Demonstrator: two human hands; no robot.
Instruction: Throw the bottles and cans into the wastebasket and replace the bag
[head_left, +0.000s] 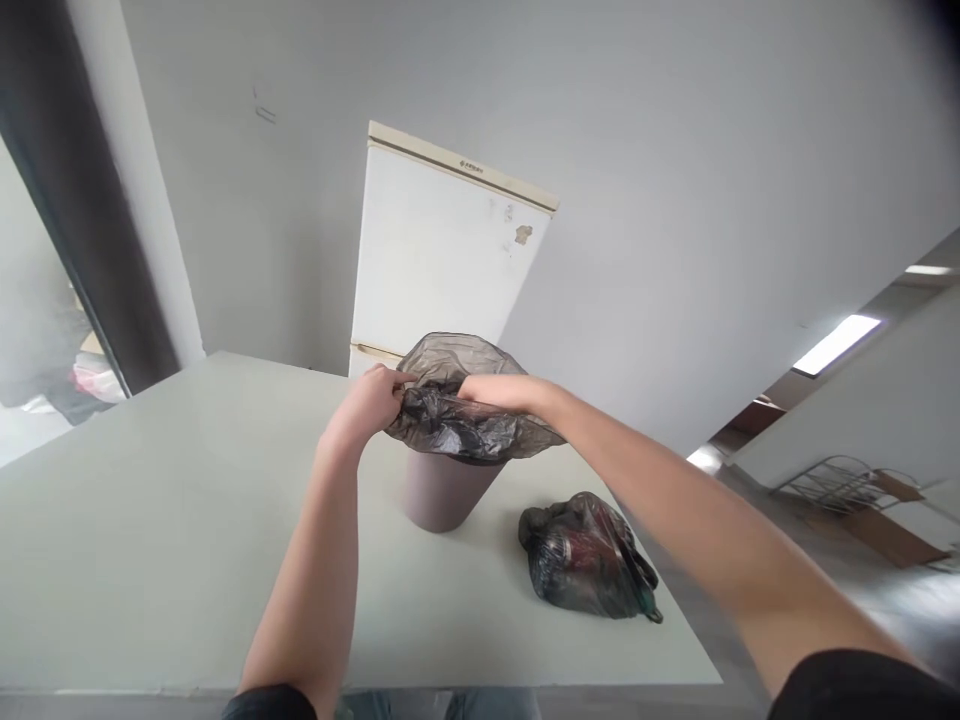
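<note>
A small mauve bin (442, 495) stands on the pale table (165, 520). A grey translucent bag (480, 425) is draped over its rim and billows up at the back. My left hand (371, 400) pinches the bag's edge at the bin's left side, fingers closed on the plastic. My right hand (487, 390) reaches across the bin's top; its fingers are buried in the bag folds. A full, tied dark bag (585, 555) lies on the table to the right of the bin.
A white fridge (442, 250) stands against the grey wall behind the table. The table's right edge runs close to the tied bag. A wire rack (840, 480) lies on the floor at right. A dark curtain (67, 190) hangs at left.
</note>
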